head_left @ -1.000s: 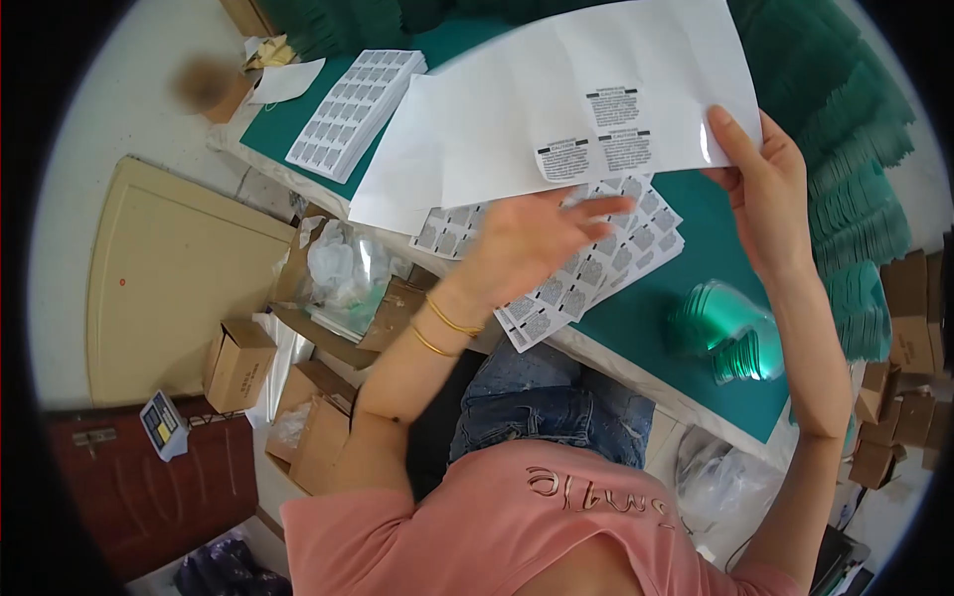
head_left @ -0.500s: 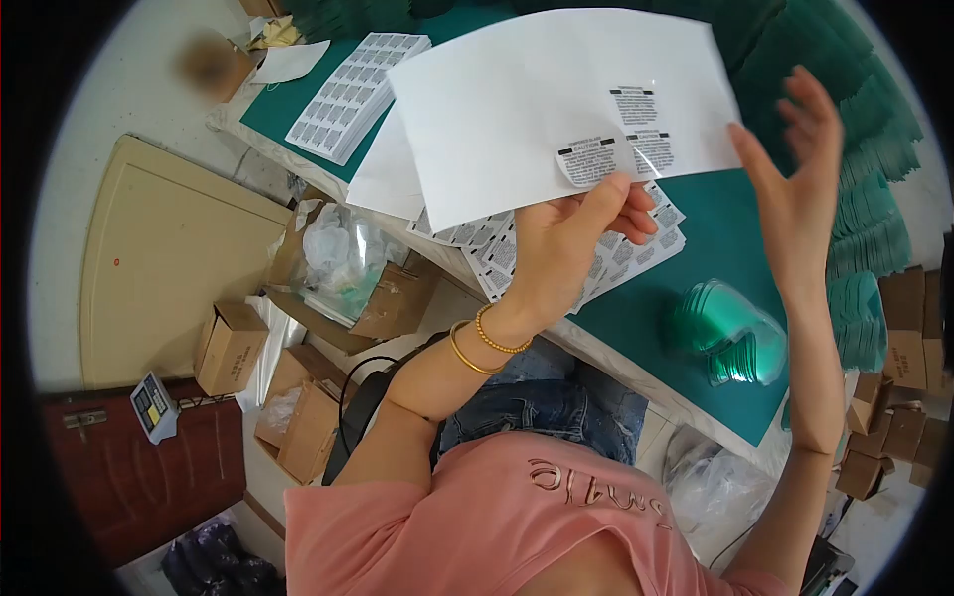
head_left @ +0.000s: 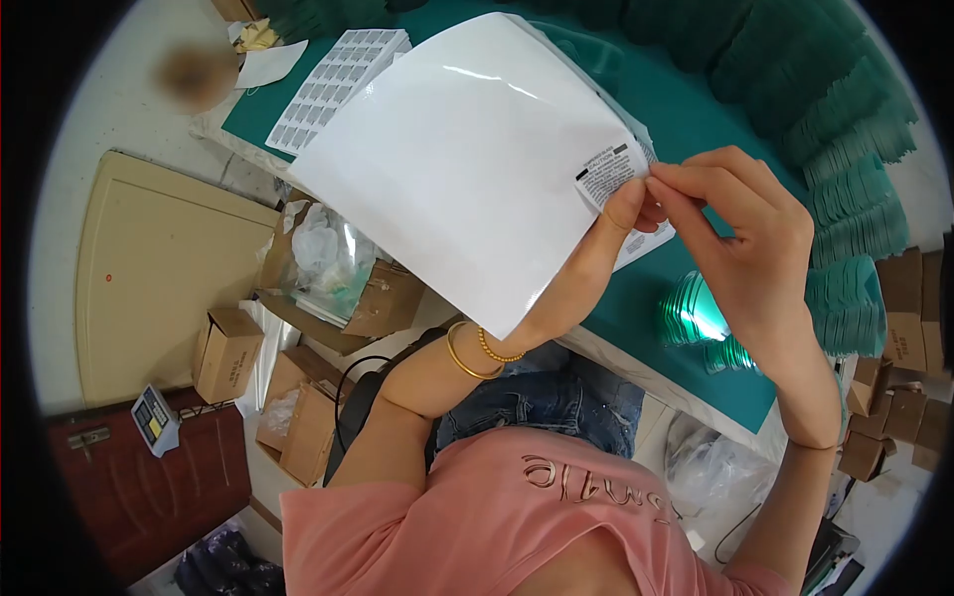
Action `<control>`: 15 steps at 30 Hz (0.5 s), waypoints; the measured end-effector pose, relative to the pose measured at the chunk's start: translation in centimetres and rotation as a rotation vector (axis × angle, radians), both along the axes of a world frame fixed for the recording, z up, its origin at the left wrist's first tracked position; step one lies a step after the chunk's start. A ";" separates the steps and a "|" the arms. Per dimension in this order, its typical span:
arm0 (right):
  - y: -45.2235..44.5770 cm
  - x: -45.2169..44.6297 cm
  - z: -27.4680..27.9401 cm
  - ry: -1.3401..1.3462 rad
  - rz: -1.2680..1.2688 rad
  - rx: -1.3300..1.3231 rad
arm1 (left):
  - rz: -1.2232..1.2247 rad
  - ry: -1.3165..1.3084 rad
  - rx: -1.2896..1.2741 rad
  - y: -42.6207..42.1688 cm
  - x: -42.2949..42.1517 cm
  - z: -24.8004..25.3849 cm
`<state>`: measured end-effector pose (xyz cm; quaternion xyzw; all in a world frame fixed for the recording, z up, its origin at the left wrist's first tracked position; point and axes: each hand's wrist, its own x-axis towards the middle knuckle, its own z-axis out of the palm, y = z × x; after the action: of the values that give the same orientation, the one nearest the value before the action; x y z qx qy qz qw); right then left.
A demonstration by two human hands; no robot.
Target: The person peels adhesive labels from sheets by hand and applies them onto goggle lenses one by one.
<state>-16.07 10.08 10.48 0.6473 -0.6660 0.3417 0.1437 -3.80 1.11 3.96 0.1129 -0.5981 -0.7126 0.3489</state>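
My left hand (head_left: 588, 260) grips a large white label sheet (head_left: 427, 149) near its right edge, thumb on top. By the thumb, a printed caution label (head_left: 608, 177) with black text stands at the sheet's edge. My right hand (head_left: 740, 228) is closed in a pinch at that label's right edge, its fingertips almost touching my left thumb. Exactly how much of the label is between them is hidden. Under the held sheet, more printed sheets (head_left: 644, 243) show on the green mat. A stack of clear green curved pieces (head_left: 686, 310) stands below my right hand.
Printed label sheets (head_left: 333, 84) are stacked at the table's far left. Piles of green pieces (head_left: 860, 214) line the back and right of the green mat (head_left: 740, 397). An open carton (head_left: 383, 303) with plastic bags stands left of the table, with cardboard boxes (head_left: 906, 333) at right.
The sheet has turned and tilted, its left part swinging down toward me. My right hand has come in from the right, from spread fingers to a pinch at the label.
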 end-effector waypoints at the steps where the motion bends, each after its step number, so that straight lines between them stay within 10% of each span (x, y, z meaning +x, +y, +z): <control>1: 0.0 0.1 -0.1 0.000 -0.002 0.003 | 0.011 -0.020 -0.021 0.1 0.1 0.2; 7: -0.2 0.3 -0.9 0.102 -0.077 0.030 | 0.016 -0.091 -0.083 0.2 0.3 -0.4; 15: 0.6 -2.3 -0.4 -0.953 0.182 0.185 | -0.220 -0.005 0.351 -0.1 2.0 -1.6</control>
<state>-18.40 10.66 10.12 0.4847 -0.6259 0.5504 -0.2653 -1.77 1.02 2.33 0.1076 -0.4744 -0.8395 0.2423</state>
